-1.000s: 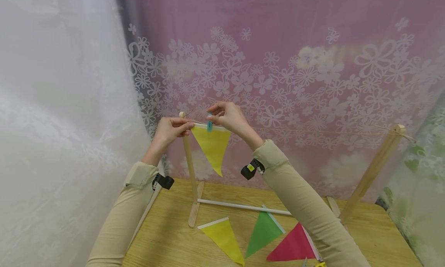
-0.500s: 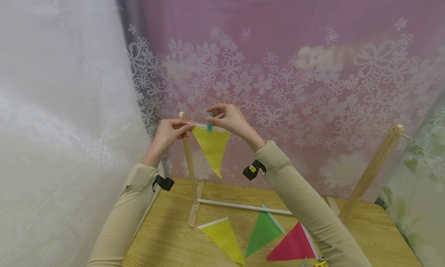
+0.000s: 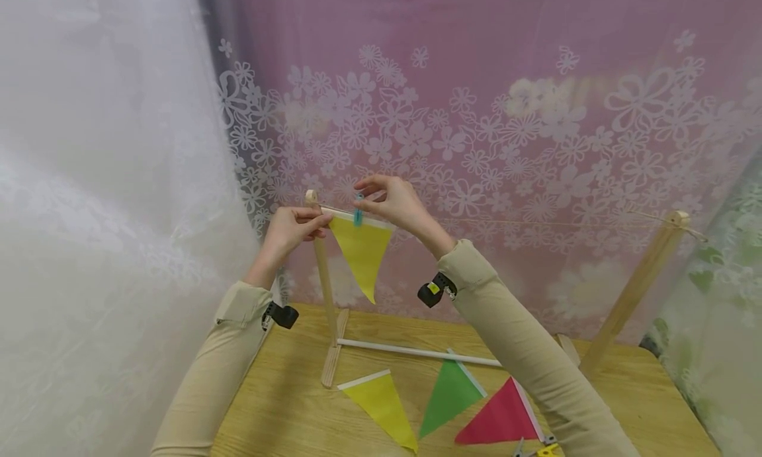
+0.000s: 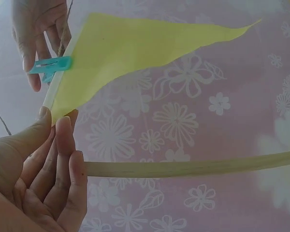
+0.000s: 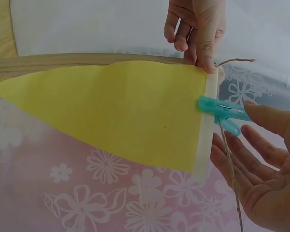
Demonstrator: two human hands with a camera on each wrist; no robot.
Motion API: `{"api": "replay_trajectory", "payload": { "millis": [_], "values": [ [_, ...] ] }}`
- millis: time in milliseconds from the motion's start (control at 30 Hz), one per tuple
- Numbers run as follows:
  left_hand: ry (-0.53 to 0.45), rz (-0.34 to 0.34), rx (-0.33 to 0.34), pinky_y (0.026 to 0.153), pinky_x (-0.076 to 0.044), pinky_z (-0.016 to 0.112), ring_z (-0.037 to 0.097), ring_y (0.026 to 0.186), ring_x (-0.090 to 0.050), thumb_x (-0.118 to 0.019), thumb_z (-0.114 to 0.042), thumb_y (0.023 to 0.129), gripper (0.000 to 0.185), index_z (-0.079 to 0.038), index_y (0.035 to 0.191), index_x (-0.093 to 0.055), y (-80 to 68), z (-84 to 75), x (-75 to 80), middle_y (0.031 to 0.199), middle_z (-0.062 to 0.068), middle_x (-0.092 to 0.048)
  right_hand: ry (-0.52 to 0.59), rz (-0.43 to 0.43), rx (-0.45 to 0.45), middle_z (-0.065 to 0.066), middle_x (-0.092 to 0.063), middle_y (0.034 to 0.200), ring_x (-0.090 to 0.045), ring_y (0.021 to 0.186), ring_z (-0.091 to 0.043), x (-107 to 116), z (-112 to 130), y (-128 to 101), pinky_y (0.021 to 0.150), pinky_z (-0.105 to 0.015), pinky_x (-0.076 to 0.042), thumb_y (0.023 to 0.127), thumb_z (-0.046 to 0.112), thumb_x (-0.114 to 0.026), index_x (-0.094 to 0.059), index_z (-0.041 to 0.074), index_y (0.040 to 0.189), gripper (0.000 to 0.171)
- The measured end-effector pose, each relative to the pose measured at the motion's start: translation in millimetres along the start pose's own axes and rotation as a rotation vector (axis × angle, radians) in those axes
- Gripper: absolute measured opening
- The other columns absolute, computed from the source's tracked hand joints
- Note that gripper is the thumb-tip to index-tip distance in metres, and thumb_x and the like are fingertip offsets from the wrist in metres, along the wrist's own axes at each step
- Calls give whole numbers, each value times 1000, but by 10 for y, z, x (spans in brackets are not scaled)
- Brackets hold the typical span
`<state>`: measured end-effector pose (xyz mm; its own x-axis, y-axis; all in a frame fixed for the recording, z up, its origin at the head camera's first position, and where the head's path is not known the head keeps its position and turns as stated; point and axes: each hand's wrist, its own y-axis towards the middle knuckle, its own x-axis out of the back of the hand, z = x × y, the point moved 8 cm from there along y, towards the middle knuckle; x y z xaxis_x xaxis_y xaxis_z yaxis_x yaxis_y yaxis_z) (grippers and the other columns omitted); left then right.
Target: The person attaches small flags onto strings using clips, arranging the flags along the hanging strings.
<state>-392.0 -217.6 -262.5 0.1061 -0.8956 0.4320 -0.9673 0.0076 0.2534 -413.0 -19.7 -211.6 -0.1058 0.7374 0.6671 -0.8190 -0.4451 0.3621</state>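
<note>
On the wooden table [image 3: 286,404] nearest the camera lie three loose pennants: yellow [image 3: 381,407], green [image 3: 449,397] and red [image 3: 503,420]. Above them, a yellow flag [image 3: 360,252] hangs point-down from the twine [image 3: 536,223], its white top band running along the line. The left hand [image 3: 292,227] pinches the band's left corner beside the wooden post [image 3: 324,285]. The right hand [image 3: 395,202], fingers loosened, touches the teal clothespin [image 3: 358,209] (already clamped over band and twine), just right of the left hand's grip.
</note>
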Motion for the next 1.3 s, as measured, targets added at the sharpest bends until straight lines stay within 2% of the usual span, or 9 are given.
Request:
{"api": "replay_trajectory", "payload": {
  "millis": [100, 300, 500, 600, 733, 800, 933, 1067, 1300],
  "values": [
    [1, 5, 1, 88, -59, 48, 15, 81, -74, -71, -37, 96, 42, -2, 119, -75, -6, 12, -26, 109, 23, -74, -13, -3, 9, -8, -69, 125, -67, 108, -29, 13, 1, -14, 91, -44, -57, 97, 29, -72, -67, 16, 132, 38],
    [12, 9, -10, 84, -60, 45, 14, 80, -74, -71, -35, 97, 39, -3, 119, -75, -28, 16, -65, 107, 18, -76, -22, -11, 22, -8, -69, 125, -69, 107, -28, 44, 15, -43, 90, -43, -57, 96, 30, -73, -66, 14, 132, 40],
    [8, 28, -23, 86, -60, 44, 28, 90, -74, -70, -33, 98, 36, -3, 119, -75, -67, 27, -91, 108, 18, -75, -2, -15, 20, -9, -69, 126, -70, 106, -27, 86, 11, -102, 89, -42, -58, 95, 27, -74, -66, 15, 132, 40],
    [-6, 29, -13, 82, -61, 37, 31, 92, -74, -70, -32, 98, 35, -4, 118, -76, -86, 49, -96, 108, 17, -76, 12, -14, 25, -9, -69, 126, -70, 107, -27, 101, 0, -132, 89, -42, -58, 95, 26, -75, -65, 14, 134, 42],
    [-6, 16, -2, 75, -61, 27, 25, 89, -74, -70, -34, 98, 35, -5, 116, -76, -126, 77, -89, 106, 14, -77, 22, -24, 25, -9, -69, 127, -70, 108, -29, 149, -4, -177, 90, -42, -58, 94, 25, -75, -64, 12, 135, 45],
    [-1, 11, -1, 78, -61, 30, 22, 88, -74, -69, -35, 98, 35, -6, 116, -76, -152, 90, -80, 107, 13, -77, 16, -38, 27, -9, -69, 127, -70, 108, -29, 191, 1, -203, 90, -42, -58, 94, 25, -76, -63, 12, 135, 45],
    [35, -7, -16, 80, -61, 35, 20, 89, -74, -64, -37, 101, 37, -6, 116, -76, -207, 109, -63, 106, 12, -77, -3, -83, 27, -9, -69, 126, -70, 107, -29, 278, -22, -265, 89, -42, -59, 95, 24, -75, -64, 13, 135, 43],
    [62, -26, -44, 79, -61, 38, 23, 88, -75, -61, -34, 103, 35, -4, 116, -75, -275, 120, -74, 102, 11, -78, -4, -158, 65, -9, -71, 122, -70, 103, -28, 379, -36, -364, 87, -40, -59, 96, 25, -73, -67, 12, 131, 38],
    [106, -90, -153, 70, -61, 30, 24, 78, -74, -62, -35, 102, 35, -5, 109, -78, -411, 123, -150, 93, 10, -78, 27, -311, 171, -8, -73, 110, -72, 94, -24, 600, -30, -660, 86, -40, -60, 97, 21, -72, -72, 8, 115, 23]
  ]
}}
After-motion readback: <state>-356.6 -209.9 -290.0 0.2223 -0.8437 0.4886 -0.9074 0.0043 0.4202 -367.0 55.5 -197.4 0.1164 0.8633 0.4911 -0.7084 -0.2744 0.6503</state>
